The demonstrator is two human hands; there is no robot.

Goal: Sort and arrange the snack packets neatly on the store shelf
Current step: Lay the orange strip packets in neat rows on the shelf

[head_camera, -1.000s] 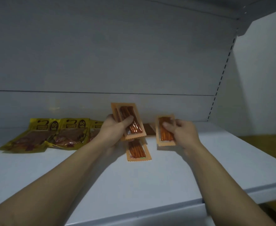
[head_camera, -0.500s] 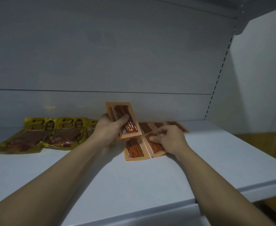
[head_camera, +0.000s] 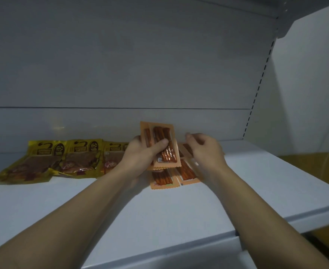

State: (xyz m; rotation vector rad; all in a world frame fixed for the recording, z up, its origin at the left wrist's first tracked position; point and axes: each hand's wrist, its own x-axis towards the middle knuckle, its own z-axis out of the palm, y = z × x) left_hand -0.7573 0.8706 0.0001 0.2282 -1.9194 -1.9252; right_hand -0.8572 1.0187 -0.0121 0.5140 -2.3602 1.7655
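My left hand (head_camera: 140,159) is up off the shelf (head_camera: 159,220), gripping a small stack of orange packets (head_camera: 164,146). The thumb (head_camera: 159,145) is clamped across the front one and the fingers (head_camera: 137,139) are wrapped round the left edge behind it. The stack stands nearly upright, leaning a touch to the left, and I can see the edge of at least one more packet fanned out behind the front one. The dark red sticks show through the clear window.

My right hand (head_camera: 205,153) hovers just beside that stack, over the shelf. Its fingers (head_camera: 191,136) are loosely curled, with nothing pinched between them that I can make out, though it is a little blurred there.

Flat on the shelf below my hands lie two more: one orange packet (head_camera: 162,178) straight under the stack, and a second orange packet (head_camera: 188,172) touching its right side and angled slightly. Further orange packets (head_camera: 187,147) peek out behind my right hand, mostly hidden by it.

Off to the left, a row of three yellow packets (head_camera: 78,158) lies against the back of the shelf, overlapping each other at the edges, well apart from my right hand. Behind everything is the grey back panel (head_camera: 120,65), and a slotted upright (head_camera: 260,78) runs up the right side.
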